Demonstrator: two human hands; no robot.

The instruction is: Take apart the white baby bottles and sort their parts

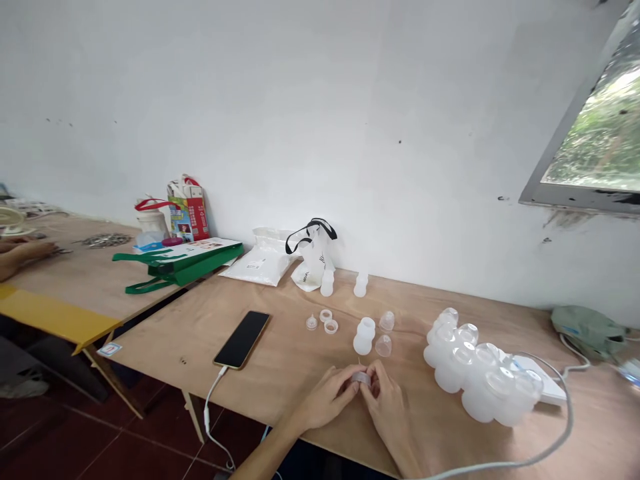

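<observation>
Near the table's front edge, my left hand (330,399) and my right hand (386,401) pinch a small whitish bottle collar ring (361,379) between their fingertips. The fingers partly cover it, and a thin pale tip pokes up behind it. Just beyond my hands stands an open, frosted baby bottle (365,337), with a clear dome cap (384,345) and another clear cap (387,321) to its right. Farther left lie a bottle nipple in a collar (312,323) and two loose rings (331,327). Two more frosted bottles (361,285) stand near the wall.
Several capped bottles (480,373) cluster at right, beside a white box (543,380) and a grey cable (560,437). A charging phone (243,340) lies left. White packages (263,258) and a green bag (193,263) sit farther back. Another person's hand (37,250) is at far left.
</observation>
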